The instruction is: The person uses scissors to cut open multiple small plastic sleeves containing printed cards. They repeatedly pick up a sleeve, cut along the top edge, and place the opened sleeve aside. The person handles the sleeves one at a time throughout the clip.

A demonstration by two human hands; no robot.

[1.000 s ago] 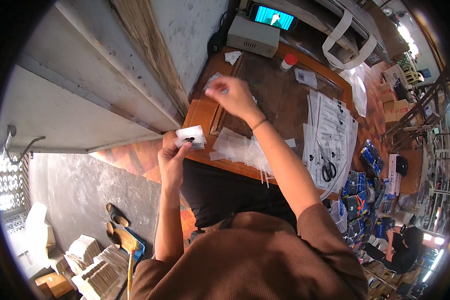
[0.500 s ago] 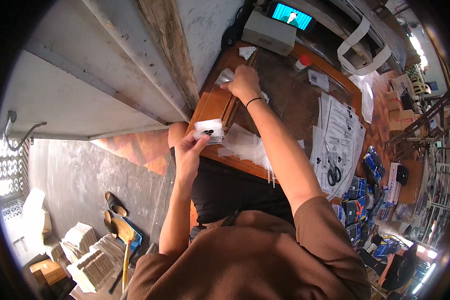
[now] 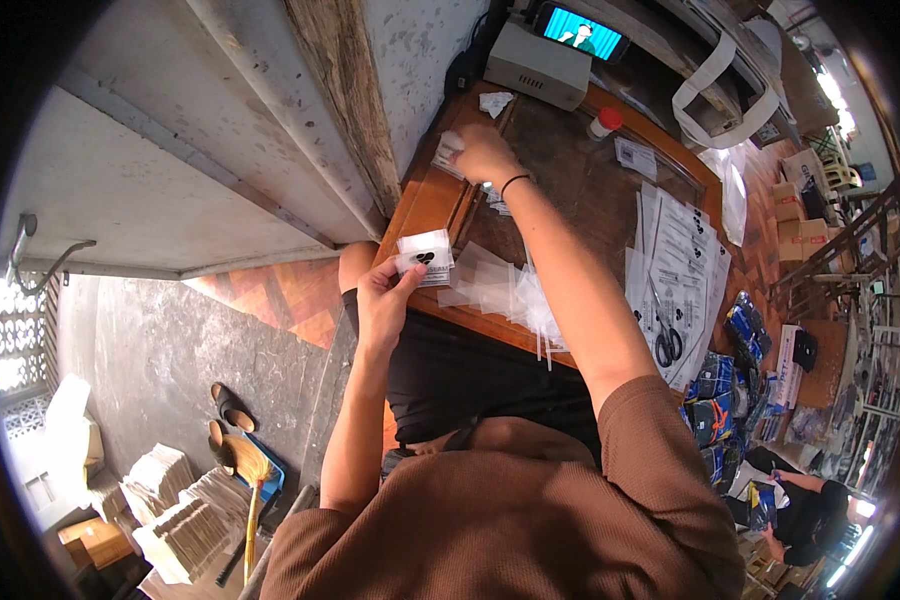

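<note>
My left hand (image 3: 382,300) pinches a small stack of clear plastic pieces printed in black (image 3: 426,262) between thumb and fingers, over the table's near left edge. Reaching across to the far left, my right hand (image 3: 487,156) has its fingers drawn together at a small pile of clear and white pieces (image 3: 450,163); its fingertips are blurred, and what they grip cannot be made out. More small pieces lie partly under the right wrist. Between my arms, loose clear plastic strips and sheets (image 3: 490,283) are spread along the table's near edge.
On the wooden table (image 3: 560,150) are printed sheets (image 3: 685,270), black-handled scissors (image 3: 668,345), a red-capped jar (image 3: 605,123) and crumpled white paper (image 3: 494,103). A grey box (image 3: 536,68) and a lit phone (image 3: 581,33) stand behind. Another person (image 3: 805,510) sits lower right, near wrapped packs (image 3: 711,420).
My right hand has shifted slightly left and away from me over the small pile. More pieces now show by its wrist. My left hand keeps its stack, nearly still.
</note>
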